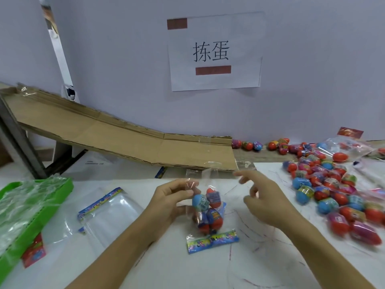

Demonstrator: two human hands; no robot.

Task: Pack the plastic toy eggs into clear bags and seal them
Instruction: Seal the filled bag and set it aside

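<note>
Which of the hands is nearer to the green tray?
Left. The left hand grips the clear bag of eggs at the table's middle, on the side toward the green tray at far left. The right hand hangs beyond the bag, farther away.

Even, bright, shadowless lighting; wide-angle bending at edges; motion blur on right hand (268,197) and egg pile (337,197).

Left grip (173,197) curled — right grip (262,199) loose

a white paper sign (215,52) taped to the wall at twelve o'clock reads "拣蛋"; egg labels are too blurred.
</note>
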